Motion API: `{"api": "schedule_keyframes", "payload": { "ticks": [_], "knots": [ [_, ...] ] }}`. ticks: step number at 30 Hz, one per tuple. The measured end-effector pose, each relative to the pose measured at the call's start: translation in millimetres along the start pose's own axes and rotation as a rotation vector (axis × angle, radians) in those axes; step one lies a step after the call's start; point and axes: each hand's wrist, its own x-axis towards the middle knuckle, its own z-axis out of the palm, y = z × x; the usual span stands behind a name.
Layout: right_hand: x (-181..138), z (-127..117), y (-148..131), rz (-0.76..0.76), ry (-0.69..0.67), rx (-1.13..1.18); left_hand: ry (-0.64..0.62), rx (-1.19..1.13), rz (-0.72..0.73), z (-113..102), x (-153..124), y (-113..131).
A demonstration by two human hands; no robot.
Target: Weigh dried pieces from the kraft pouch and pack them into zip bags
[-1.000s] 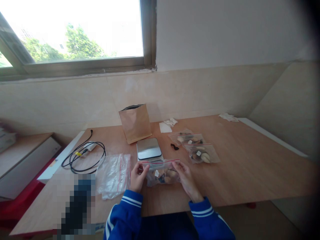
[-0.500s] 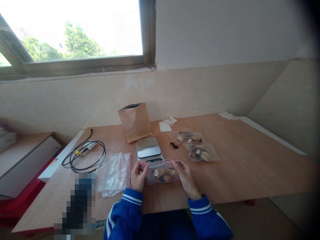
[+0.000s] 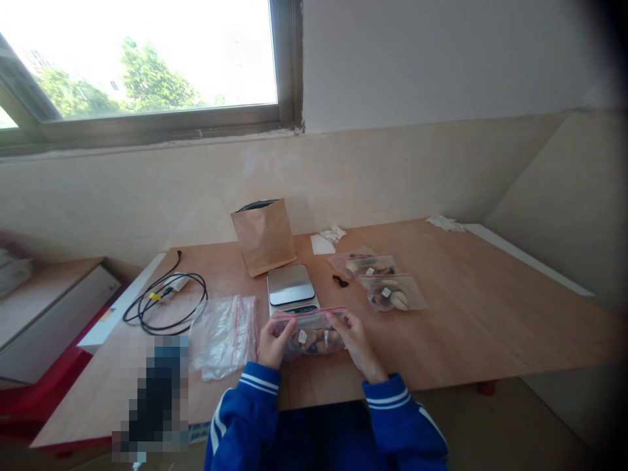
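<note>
Both my hands hold one clear zip bag [image 3: 310, 331] with a red seal strip and mixed brown and pale pieces inside, just above the wooden table [image 3: 471, 327]. My left hand [image 3: 272, 341] pinches its left top corner. My right hand [image 3: 352, 335] pinches the top edge on the right side. Directly behind the bag sits a small silver kitchen scale [image 3: 290, 286]. Blue sleeves with white stripes cover both my wrists.
Two filled zip bags [image 3: 380, 280] lie right of the scale, with a small black bit [image 3: 340, 281] beside them. A pile of empty zip bags [image 3: 226, 332] lies left. A brown paper pouch [image 3: 263, 236] stands behind. A black cable [image 3: 164, 302] coils at far left. White scraps [image 3: 328, 239] lie near the wall.
My right hand has slid left along the bag's top edge, closer to my left hand. The bag has bunched slightly and sits a little nearer the scale.
</note>
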Motion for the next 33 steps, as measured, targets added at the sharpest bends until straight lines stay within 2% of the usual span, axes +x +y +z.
{"api": "schedule_keyframes", "payload": {
  "ticks": [7,14,18,23,27,33],
  "knots": [
    [2.4,0.7,-4.9,-0.011,0.006,-0.018,0.035,0.014,-0.002,4.3,1.8,0.7],
    [7.7,10.4,2.0,-0.063,0.094,0.036,0.130,-0.001,0.033,12.6,2.7,-6.4],
    [2.1,14.0,6.4,-0.033,0.157,0.030,0.152,0.018,0.051,10.6,0.3,-7.2],
    [-5.5,14.4,4.8,-0.007,0.110,0.074,0.145,0.011,0.040,6.8,-2.7,-1.4],
    [-10.3,15.3,-1.0,0.054,0.014,0.166,0.126,-0.011,0.019,6.9,-3.6,-2.2],
    [-14.6,14.8,-3.4,0.077,-0.007,0.032,0.068,-0.058,-0.009,8.3,-4.3,-7.5]
  ]
}}
